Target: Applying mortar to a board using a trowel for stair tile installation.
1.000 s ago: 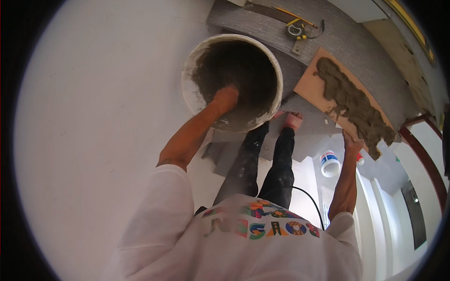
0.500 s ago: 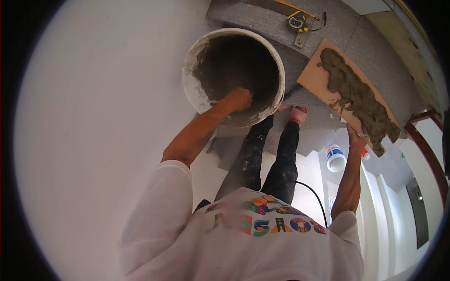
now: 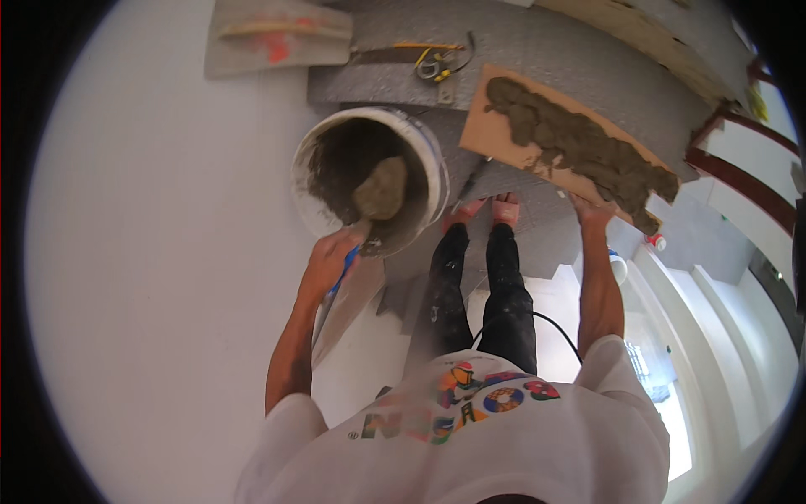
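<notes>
- At the near rim of the white bucket (image 3: 437, 168), I have the left hand (image 3: 330, 259) closed around the grip of a hand tool (image 3: 363, 229), its pale neck reaching over the edge.
- Inside the bucket, at the tool's far end, I see a rounded clump of grey-brown mortar (image 3: 382, 189); darker mix coats the inner wall around it.
- By the left hand's fingers a blue piece (image 3: 344, 267) shows; motion blur keeps me from telling whether it belongs to the same tool.
- To the right of the bucket, well apart from it, the tan board (image 3: 494, 133) slants down toward the right, and I have the right hand (image 3: 594, 210) gripping its near edge, with part of the fingers hidden underneath.
- Along the board's top lies a thick, uneven strip of mortar (image 3: 579, 143), overhanging the lower right end; the upper left corner is bare wood colour.
- Beyond the bucket, on the grey step (image 3: 378, 84), I make out a yellow-and-black tape measure (image 3: 432, 65) just beside a yellow pencil (image 3: 411, 45).
- At the upper left, a flat grey panel (image 3: 227, 50) with red marks is blurred.
- Below the board, pink sandals (image 3: 505, 210) stand on the grey floor.
</notes>
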The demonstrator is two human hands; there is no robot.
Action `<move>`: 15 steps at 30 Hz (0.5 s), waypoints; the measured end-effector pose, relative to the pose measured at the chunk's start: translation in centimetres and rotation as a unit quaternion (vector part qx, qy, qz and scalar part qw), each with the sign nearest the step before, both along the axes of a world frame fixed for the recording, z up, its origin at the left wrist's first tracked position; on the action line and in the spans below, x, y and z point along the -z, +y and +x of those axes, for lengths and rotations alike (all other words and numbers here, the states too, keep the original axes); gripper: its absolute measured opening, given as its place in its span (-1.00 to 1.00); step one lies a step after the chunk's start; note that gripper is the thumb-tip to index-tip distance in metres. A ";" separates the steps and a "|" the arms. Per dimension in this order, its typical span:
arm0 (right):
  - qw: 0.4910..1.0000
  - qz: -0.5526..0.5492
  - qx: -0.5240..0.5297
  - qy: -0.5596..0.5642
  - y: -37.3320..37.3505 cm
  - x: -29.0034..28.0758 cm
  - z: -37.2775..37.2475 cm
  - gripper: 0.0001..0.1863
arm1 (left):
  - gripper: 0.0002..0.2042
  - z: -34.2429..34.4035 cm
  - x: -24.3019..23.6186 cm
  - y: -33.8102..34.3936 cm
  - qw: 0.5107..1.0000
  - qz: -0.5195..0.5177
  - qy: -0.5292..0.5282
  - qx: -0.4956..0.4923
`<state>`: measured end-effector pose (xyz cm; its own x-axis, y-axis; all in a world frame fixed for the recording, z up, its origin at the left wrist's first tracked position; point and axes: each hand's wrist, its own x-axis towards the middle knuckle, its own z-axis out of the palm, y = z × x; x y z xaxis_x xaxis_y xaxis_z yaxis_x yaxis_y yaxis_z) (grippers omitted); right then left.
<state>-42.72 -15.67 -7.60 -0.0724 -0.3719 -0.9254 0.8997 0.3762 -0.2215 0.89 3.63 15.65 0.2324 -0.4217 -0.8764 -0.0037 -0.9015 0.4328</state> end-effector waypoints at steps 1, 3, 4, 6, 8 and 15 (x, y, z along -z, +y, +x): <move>1.000 -0.008 0.009 0.003 -0.3 -0.2 -0.2 -0.20 | -0.74 -0.7 -1.8 -0.6 0.999 -0.004 -0.030 0.010; 0.997 0.017 0.074 0.007 -0.4 -0.2 -0.6 -0.23 | -0.74 -2.9 -3.1 -1.6 0.997 -0.038 -0.067 0.026; 0.996 0.016 0.082 0.012 0.1 -0.1 -1.0 -0.23 | -0.74 -4.2 -3.5 -1.9 0.993 -0.059 -0.101 0.032; 0.997 0.011 0.072 0.040 0.7 0.5 -1.8 -0.38 | -0.75 -7.8 -4.0 -4.0 0.982 -0.087 -0.137 0.092; 0.996 -0.010 0.079 0.045 1.5 1.5 -3.5 -0.42 | -0.78 -11.9 -1.2 -5.2 0.970 -0.117 -0.165 0.137; 0.994 0.015 0.070 0.085 2.5 2.1 -2.4 -0.52 | -0.68 -20.9 18.2 -6.9 0.848 -0.344 -0.340 0.218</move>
